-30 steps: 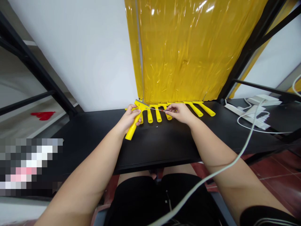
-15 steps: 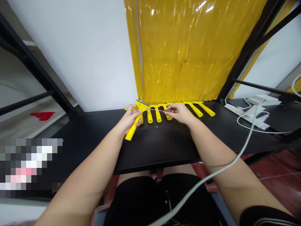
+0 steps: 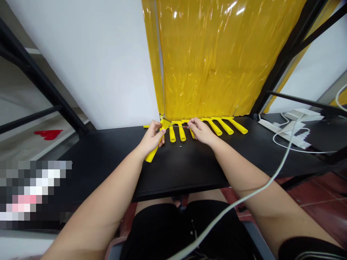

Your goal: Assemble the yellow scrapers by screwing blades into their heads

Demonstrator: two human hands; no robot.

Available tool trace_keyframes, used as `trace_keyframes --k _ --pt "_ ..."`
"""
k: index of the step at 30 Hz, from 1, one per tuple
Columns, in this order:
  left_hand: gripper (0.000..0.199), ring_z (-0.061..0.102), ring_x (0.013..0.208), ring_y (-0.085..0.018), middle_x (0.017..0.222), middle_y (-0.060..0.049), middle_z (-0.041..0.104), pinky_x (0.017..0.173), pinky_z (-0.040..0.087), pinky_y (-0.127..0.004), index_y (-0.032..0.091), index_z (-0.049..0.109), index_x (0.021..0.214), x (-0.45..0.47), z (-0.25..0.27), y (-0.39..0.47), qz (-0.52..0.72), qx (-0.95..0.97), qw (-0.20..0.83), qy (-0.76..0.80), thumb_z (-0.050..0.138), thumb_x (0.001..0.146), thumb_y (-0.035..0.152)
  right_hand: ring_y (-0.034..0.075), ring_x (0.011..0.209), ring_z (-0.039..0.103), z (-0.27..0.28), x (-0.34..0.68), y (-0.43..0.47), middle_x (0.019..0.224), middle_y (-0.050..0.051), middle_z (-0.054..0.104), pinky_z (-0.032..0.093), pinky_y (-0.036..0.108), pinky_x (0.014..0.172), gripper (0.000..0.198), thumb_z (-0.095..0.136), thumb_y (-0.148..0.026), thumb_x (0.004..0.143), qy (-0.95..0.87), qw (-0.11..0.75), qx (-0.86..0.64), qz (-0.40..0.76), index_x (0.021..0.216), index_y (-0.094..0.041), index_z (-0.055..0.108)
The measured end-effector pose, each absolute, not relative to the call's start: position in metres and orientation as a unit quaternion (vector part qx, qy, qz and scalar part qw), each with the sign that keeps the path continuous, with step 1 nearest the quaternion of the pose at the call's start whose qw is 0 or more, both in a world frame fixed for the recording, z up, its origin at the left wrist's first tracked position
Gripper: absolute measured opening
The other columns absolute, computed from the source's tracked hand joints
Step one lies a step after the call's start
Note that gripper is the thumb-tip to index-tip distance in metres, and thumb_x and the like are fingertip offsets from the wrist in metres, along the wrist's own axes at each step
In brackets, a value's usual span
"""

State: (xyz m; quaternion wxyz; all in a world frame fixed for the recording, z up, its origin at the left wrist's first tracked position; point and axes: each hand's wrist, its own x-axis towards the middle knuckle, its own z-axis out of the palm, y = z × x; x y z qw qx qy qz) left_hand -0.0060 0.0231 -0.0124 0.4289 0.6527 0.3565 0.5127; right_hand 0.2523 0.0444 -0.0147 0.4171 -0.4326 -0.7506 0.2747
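My left hand (image 3: 153,138) is closed around a yellow scraper (image 3: 150,156), whose hollow handle slants down toward me. A thin grey blade edge shows at the scraper's head. In my right hand (image 3: 198,129), pinched between the fingers, is a slim screwdriver (image 3: 179,126) with a bit of red near the grip. Its shaft points left and its tip meets the scraper's head; the exact contact is too small to make out. A tiny screw (image 3: 180,146) lies on the black table (image 3: 187,166) below the shaft. Several more yellow scrapers (image 3: 227,127) lie in a row behind my hands.
A yellow plastic curtain (image 3: 211,65) hangs behind the table beside a white panel (image 3: 108,68). At right are white power strips (image 3: 284,133) with cords. A pale cable (image 3: 244,200) crosses in front of my right forearm. Black metal posts (image 3: 40,79) stand on both sides.
My right hand has shifted slightly left with the screwdriver. The scraper's head has turned a little in my left hand. The screw lies where it was.
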Motion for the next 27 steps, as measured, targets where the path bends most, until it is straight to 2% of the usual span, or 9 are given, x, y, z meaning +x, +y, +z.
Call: trace_keyframes --k 3,5,8,13,15,18,23,25,27 --pt "0.038 0.055 0.049 -0.003 0.11 0.0 0.058 0.036 0.038 -0.016 0.026 0.038 0.098 -0.005 -0.011 0.022 0.532 0.642 0.421 0.358 0.074 0.088 0.035 0.016 0.066 0.053 -0.015 0.249 0.044 0.077 -0.001 0.058 0.046 0.03 0.067 0.03 0.06 -0.052 0.093 -0.752 0.436 -0.425 0.254 0.101 -0.023 0.055" --pt "0.039 0.055 0.05 -0.003 0.11 0.0 0.059 0.038 0.039 -0.016 0.026 0.04 0.098 -0.003 -0.009 0.019 0.541 0.628 0.426 0.362 0.077 0.086 0.03 0.018 0.07 0.055 -0.014 0.247 0.044 0.074 0.001 0.059 0.045 0.032 0.071 0.03 0.055 -0.051 0.096 -0.742 0.422 -0.463 0.239 0.092 -0.021 0.059" --pt "0.04 0.055 0.051 -0.003 0.111 0.0 0.06 0.039 0.039 -0.016 0.025 0.041 0.097 -0.001 -0.006 0.016 0.547 0.615 0.436 0.363 0.079 0.083 0.025 0.02 0.071 0.057 -0.014 0.246 0.045 0.067 0.002 0.056 0.045 0.033 0.073 0.045 0.041 -0.053 0.102 -0.732 0.398 -0.497 0.243 0.08 -0.02 0.061" --pt "0.037 0.055 0.049 -0.003 0.111 0.0 0.059 0.037 0.039 -0.017 0.025 0.04 0.095 0.0 -0.005 0.016 0.554 0.621 0.417 0.365 0.076 0.085 0.026 0.018 0.071 0.055 -0.016 0.243 0.044 0.079 -0.001 0.061 0.045 0.031 0.071 0.029 0.06 -0.05 0.092 -0.745 0.43 -0.439 0.259 0.104 -0.023 0.056" --pt "0.038 0.055 0.049 -0.003 0.11 0.0 0.059 0.037 0.039 -0.018 0.025 0.04 0.095 0.0 -0.005 0.017 0.554 0.62 0.419 0.366 0.076 0.085 0.026 0.019 0.073 0.056 -0.016 0.244 0.044 0.08 0.002 0.062 0.044 0.032 0.072 0.03 0.057 -0.051 0.094 -0.74 0.416 -0.468 0.246 0.093 -0.022 0.058" --pt "0.04 0.054 0.05 -0.003 0.108 0.001 0.06 0.038 0.039 -0.017 0.026 0.041 0.096 0.0 -0.007 0.018 0.552 0.606 0.439 0.368 0.079 0.082 0.023 0.02 0.072 0.056 -0.015 0.244 0.045 0.072 0.004 0.06 0.043 0.033 0.072 0.047 0.04 -0.055 0.101 -0.731 0.38 -0.505 0.256 0.076 -0.02 0.059" --pt "0.042 0.054 0.05 -0.002 0.106 0.002 0.06 0.039 0.038 -0.017 0.025 0.041 0.096 0.001 -0.009 0.02 0.557 0.598 0.434 0.378 0.079 0.08 0.02 0.017 0.07 0.052 -0.017 0.243 0.045 0.079 -0.001 0.059 0.042 0.03 0.07 0.032 0.061 -0.052 0.091 -0.746 0.441 -0.432 0.25 0.104 -0.023 0.056" --pt "0.04 0.054 0.049 -0.002 0.106 0.001 0.06 0.039 0.038 -0.017 0.025 0.041 0.096 0.004 -0.009 0.021 0.561 0.598 0.429 0.379 0.078 0.081 0.021 0.017 0.068 0.051 -0.016 0.246 0.046 0.074 -0.001 0.057 0.041 0.03 0.069 0.031 0.056 -0.054 0.094 -0.735 0.435 -0.466 0.232 0.094 -0.022 0.057" --pt "0.037 0.054 0.049 -0.003 0.11 0.0 0.06 0.038 0.038 -0.018 0.025 0.041 0.096 0.011 -0.009 0.021 0.56 0.609 0.419 0.375 0.076 0.084 0.022 0.018 0.065 0.05 -0.015 0.25 0.048 0.067 0.0 0.053 0.04 0.032 0.067 0.042 0.043 -0.055 0.1 -0.725 0.401 -0.51 0.232 0.079 -0.021 0.057"
